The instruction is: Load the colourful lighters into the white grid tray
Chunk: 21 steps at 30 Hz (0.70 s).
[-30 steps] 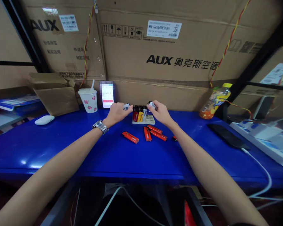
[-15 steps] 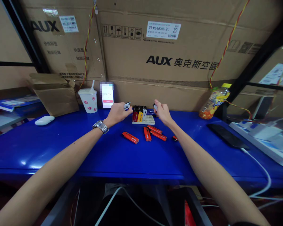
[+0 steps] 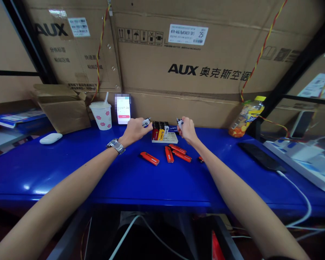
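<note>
My left hand pinches a small white-and-black lighter between its fingertips, just left of a pale tray holding upright red, yellow and black lighters. My right hand holds a second white lighter just right of the tray. Several loose orange-red lighters lie in front of it on the blue table, including one set apart on the left. Neither hand touches the tray, and my fingers hide most of each white lighter.
Behind the hands stand a paper cup with a straw and an upright phone. A white mouse and an open cardboard box are on the left. A plastic bottle, black slab and white cable are on the right.
My right hand has moved rightward and away from the tray, carrying its white lighter. My left hand has barely shifted. The tray and loose lighters stay in place.
</note>
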Tool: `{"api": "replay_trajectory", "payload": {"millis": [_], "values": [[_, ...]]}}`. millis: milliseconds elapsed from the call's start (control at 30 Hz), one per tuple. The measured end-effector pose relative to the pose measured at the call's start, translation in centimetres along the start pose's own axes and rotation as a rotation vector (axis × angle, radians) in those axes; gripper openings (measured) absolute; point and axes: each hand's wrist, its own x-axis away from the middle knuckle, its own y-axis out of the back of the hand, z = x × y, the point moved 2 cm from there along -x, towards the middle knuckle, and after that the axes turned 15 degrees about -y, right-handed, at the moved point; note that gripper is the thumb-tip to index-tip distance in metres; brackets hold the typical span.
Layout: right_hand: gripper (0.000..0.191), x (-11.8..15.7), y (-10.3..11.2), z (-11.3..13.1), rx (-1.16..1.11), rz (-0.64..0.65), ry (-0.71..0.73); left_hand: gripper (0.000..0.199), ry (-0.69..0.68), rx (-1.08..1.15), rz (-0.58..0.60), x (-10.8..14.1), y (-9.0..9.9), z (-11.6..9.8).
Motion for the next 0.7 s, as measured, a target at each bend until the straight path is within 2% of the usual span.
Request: {"api": "replay_trajectory", "payload": {"millis": [67, 133, 333, 433, 500, 700], "values": [[0.070, 0.3, 0.2, 0.3, -0.124, -0.049, -0.122, 0.033, 0.009, -0.015, -0.001, 0.0, -0.1, 0.2], [0.064, 0.6, 0.2, 0.7, -0.182, -0.032, -0.153, 0.027, 0.022, -0.023, 0.015, -0.1, -0.3, 0.3], [0.041, 1.0, 0.7, 1.1, -0.145, 0.107, 0.048, 0.021, 0.019, -0.005, 0.036, -0.1, -0.7, 0.6], [0.038, 1.1, 1.3, 1.5, -0.128, 0.106, 0.197, 0.021, 0.020, -0.010, 0.041, -0.1, -0.8, 0.7], [0.037, 1.2, 1.4, 1.8, -0.146, 0.104, 0.225, 0.020, 0.023, 0.000, 0.038, -0.1, -0.8, 0.7], [0.036, 1.6, 0.4, 2.0, -0.348, 0.263, 0.070, 0.021, 0.023, 0.031, 0.040, 0.0, -0.9, 0.8]]}}
